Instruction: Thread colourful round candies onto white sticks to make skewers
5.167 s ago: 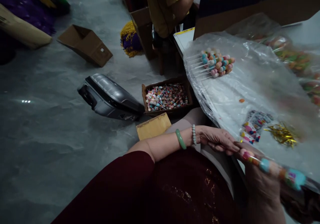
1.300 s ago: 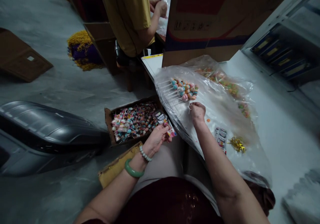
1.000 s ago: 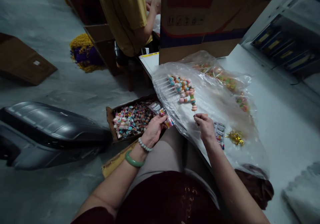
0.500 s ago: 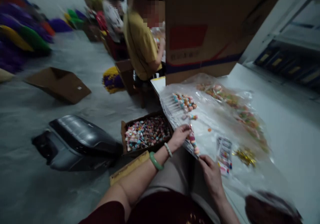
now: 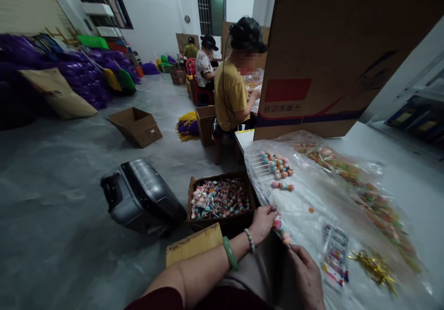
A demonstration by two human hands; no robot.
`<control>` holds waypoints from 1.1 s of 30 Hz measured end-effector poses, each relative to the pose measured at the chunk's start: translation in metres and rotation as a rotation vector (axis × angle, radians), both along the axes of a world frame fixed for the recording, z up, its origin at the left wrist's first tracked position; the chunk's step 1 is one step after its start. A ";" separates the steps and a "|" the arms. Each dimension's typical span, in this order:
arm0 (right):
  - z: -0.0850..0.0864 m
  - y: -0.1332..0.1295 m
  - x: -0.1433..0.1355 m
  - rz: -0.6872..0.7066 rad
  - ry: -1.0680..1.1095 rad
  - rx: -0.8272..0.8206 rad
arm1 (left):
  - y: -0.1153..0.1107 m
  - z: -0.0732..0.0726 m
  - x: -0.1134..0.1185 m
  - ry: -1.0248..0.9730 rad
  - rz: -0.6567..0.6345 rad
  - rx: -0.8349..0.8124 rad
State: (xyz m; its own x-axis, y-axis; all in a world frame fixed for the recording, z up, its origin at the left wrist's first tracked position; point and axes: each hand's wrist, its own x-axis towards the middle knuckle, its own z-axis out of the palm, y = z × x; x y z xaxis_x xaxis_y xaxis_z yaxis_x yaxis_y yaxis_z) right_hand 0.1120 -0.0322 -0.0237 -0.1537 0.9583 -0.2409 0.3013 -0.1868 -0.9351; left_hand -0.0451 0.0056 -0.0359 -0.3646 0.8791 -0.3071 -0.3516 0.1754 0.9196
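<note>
My left hand (image 5: 262, 223), with a green bangle and a beaded bracelet at its wrist, is closed on the upper end of a candy skewer (image 5: 281, 230). Pink, blue and peach pieces show along the skewer, which seems to be in a clear wrapper. At its lower end the fingers of my right hand (image 5: 307, 269) pinch the tip. Both hands are at the near edge of the plastic-covered table. Beyond them lie a short candy skewer (image 5: 282, 186) and a pile of candy skewers (image 5: 277, 163) with white sticks.
Below the table edge stands a carton (image 5: 190, 203) of wrapped candies. Printed bags (image 5: 335, 250), gold twist ties (image 5: 376, 268) and an orange piece (image 5: 311, 210) lie on the plastic. A cardboard screen (image 5: 329, 60) rises behind; a co-worker (image 5: 231, 93) sits past it. A suitcase (image 5: 145, 194) is on the floor.
The view has swung up and left, so the table and hands sit further right and lower. Both hands keep their grip on the candy skewer.
</note>
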 end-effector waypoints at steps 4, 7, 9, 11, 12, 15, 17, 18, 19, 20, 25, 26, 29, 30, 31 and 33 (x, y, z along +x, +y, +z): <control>0.009 -0.002 0.002 0.072 -0.010 -0.038 | -0.005 0.017 -0.005 -0.380 0.048 0.040; 0.018 -0.005 0.011 -0.001 0.021 -0.052 | -0.010 0.041 -0.032 -0.536 0.123 0.018; 0.028 -0.005 0.017 -0.113 0.166 -0.080 | -0.012 0.051 -0.050 -0.503 0.139 -0.025; 0.038 -0.002 0.017 -0.137 0.342 -0.161 | -0.012 0.055 -0.058 -0.491 0.060 -0.038; 0.044 -0.001 0.015 -0.140 0.418 -0.187 | -0.012 0.056 -0.057 -0.496 0.027 -0.046; 0.057 0.003 0.000 -0.212 0.501 -0.174 | -0.018 0.059 -0.038 -0.512 -0.024 -0.085; 0.063 0.005 -0.013 -0.218 0.497 -0.081 | -0.024 0.063 -0.019 -0.500 -0.011 -0.069; 0.064 0.006 -0.020 -0.203 0.494 -0.030 | -0.026 0.064 -0.011 -0.488 -0.019 -0.049; 0.064 0.007 -0.025 -0.197 0.490 0.009 | -0.029 0.066 -0.003 -0.477 -0.047 -0.030; 0.064 0.008 -0.029 -0.200 0.485 0.037 | -0.031 0.067 0.003 -0.472 -0.095 -0.016; 0.060 0.014 -0.030 -0.246 0.461 0.028 | -0.032 0.066 0.010 -0.481 -0.230 -0.044; 0.060 0.015 -0.029 -0.249 0.462 0.008 | -0.032 0.064 0.010 -0.479 -0.217 -0.056; 0.060 0.016 -0.025 -0.247 0.475 -0.039 | -0.029 0.059 0.009 -0.511 -0.182 -0.096; 0.060 0.016 -0.023 -0.240 0.474 -0.033 | -0.029 0.058 0.008 -0.541 -0.170 -0.112; 0.060 0.015 -0.020 -0.233 0.463 -0.012 | -0.028 0.057 0.007 -0.578 -0.156 -0.130; 0.059 0.010 -0.011 -0.227 0.406 0.062 | -0.026 0.057 0.004 -0.659 -0.132 -0.175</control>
State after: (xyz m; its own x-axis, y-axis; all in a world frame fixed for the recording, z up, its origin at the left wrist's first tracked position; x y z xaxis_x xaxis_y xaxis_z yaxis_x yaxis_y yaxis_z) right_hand 0.1006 -0.0217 0.0353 -0.0088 0.9893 -0.1458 -0.1334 -0.1456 -0.9803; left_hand -0.0415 -0.0202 0.0210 0.0531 0.8205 -0.5691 -0.7925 0.3814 0.4759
